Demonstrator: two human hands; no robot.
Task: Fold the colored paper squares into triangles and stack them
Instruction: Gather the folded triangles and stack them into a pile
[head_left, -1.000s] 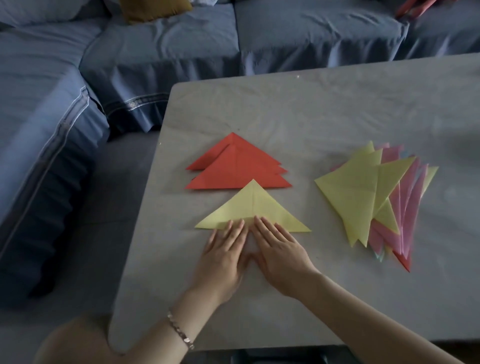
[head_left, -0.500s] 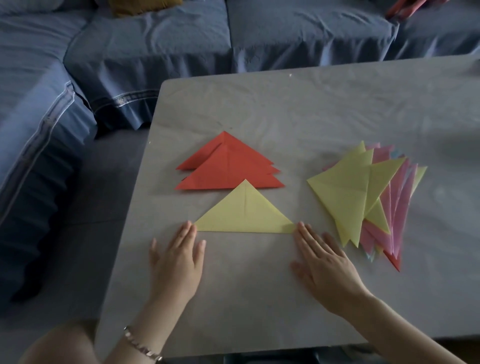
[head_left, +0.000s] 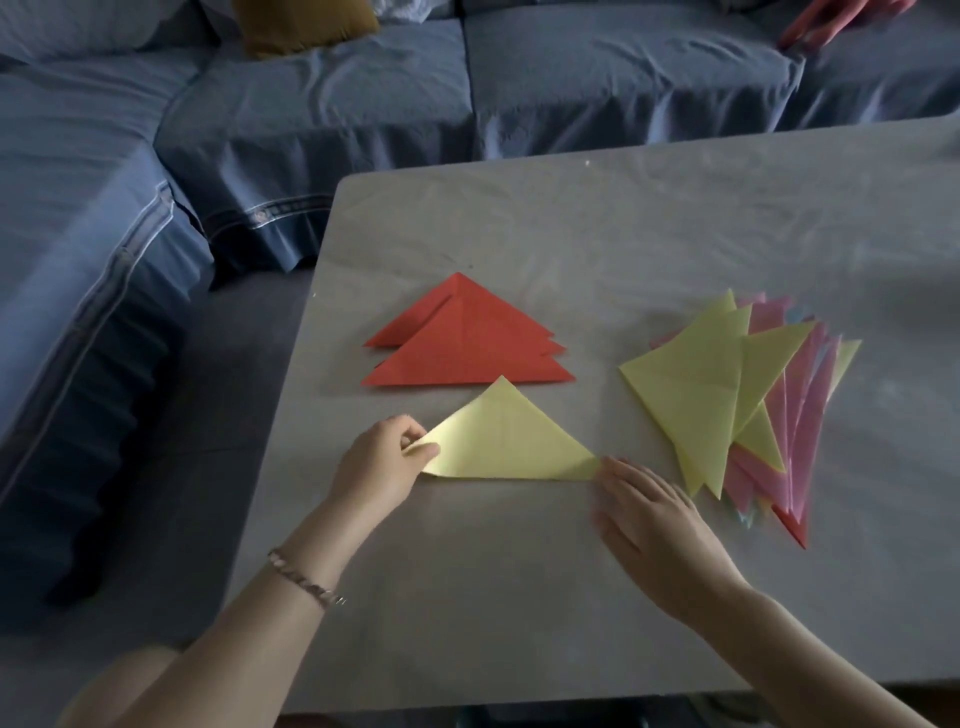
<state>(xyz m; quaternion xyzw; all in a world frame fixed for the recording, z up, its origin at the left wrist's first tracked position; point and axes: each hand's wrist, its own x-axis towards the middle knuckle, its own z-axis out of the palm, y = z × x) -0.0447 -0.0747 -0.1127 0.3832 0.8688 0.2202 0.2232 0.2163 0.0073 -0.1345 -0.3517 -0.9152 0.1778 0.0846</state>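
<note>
Paper was thin and matte with crisp creases; the table (head_left: 649, 249) was a smooth grey slab with faint mottling and a rounded far-left corner. The yellow triangle (head_left: 506, 441) lay flat near the table's middle, apex toward the far edge, long base toward me, a centre crease visible. I had my left hand (head_left: 382, 467) at its left corner, thumb and fingers closed in a pinch on that tip, which curled slightly off the surface. My right hand (head_left: 654, 525) lay palm down, fingers extended and loosely together, fingertips touching the triangle's right corner, gripping nothing. Just beyond the apex sat the red triangles (head_left: 467, 348), a few stacked slightly offset, closer to the left edge. To the right, near my right hand, was the fanned pile of folded triangles (head_left: 737, 395), yellow on top, pink and a red tip underneath, points splayed toward the near edge. Open table ran along the near edge below my hands, across the whole far half and along the right edge. Blue fabric sofa (head_left: 311, 119), wrinkled, wrapped the far and left sides.
</note>
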